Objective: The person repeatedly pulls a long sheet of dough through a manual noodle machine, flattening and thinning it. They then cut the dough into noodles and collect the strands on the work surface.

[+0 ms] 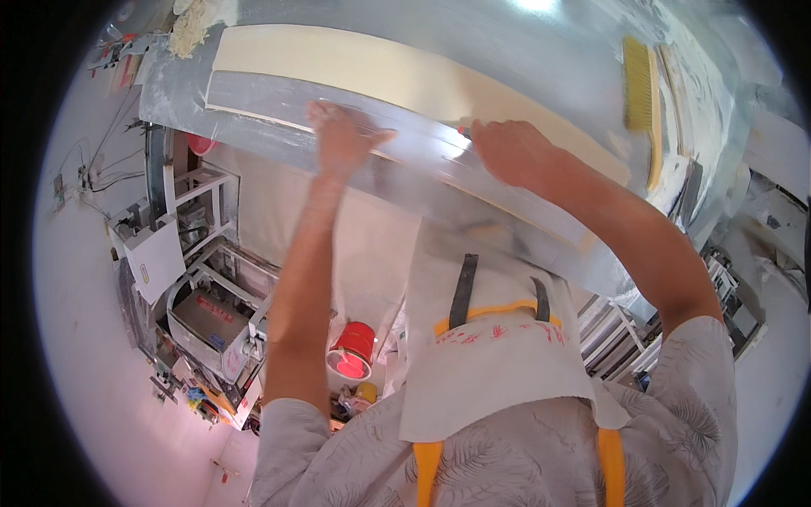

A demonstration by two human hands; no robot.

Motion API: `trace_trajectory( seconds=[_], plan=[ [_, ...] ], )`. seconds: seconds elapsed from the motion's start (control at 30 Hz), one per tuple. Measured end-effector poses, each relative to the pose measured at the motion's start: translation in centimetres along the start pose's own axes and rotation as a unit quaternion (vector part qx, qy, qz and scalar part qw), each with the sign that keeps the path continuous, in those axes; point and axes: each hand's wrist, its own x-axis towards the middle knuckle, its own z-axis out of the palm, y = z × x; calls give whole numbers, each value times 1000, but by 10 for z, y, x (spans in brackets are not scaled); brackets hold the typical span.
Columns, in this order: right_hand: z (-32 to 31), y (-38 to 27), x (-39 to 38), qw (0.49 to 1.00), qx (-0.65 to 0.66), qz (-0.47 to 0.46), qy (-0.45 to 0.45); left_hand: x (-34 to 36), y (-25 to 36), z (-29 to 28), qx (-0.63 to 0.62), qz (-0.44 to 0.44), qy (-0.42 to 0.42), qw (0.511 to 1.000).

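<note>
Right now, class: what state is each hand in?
Left hand: open, flat on the long metal straightedge.
Right hand: closed on a small tool; only a red bit shows.

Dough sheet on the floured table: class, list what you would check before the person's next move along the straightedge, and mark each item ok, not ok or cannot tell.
1. Left hand pressed flat on the long metal straightedge: ok.
2. Straightedge lying along the near edge of the dough sheet: ok.
3. Right hand closed on a tool with a red bit showing at the fist; whether it is a blade, and where its tip sits, is hidden: cannot tell.
4. Left-hand fingers out of the tool's path: cannot tell.
5. Yellow brush lying apart from the dough, to the right on the table: ok.
</note>
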Motion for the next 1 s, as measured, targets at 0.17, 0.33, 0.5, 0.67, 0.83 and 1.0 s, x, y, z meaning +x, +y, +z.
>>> trace_trajectory(
  seconds=[0.17,0.33,0.5,0.67,0.83,1.0],
  plan=[
    [20,9,5,998,4,-27,51,-68,134,35,-74,-43,64,994],
    [47,29,10,995,5,-63,77,-66,141,41,-28,-64,49,996],
    [65,63,-32,993,2,-69,101,-66,150,23,-17,-85,-2,996],
    [48,81,-96,1000,-9,-25,-9,-66,150,20,-4,-85,-35,996],
    [60,110,-145,1000,17,12,-1,-65,149,23,-11,-81,-23,996],
    [78,134,-184,999,26,36,22,-61,148,24,4,-81,-30,996]
  ],
)
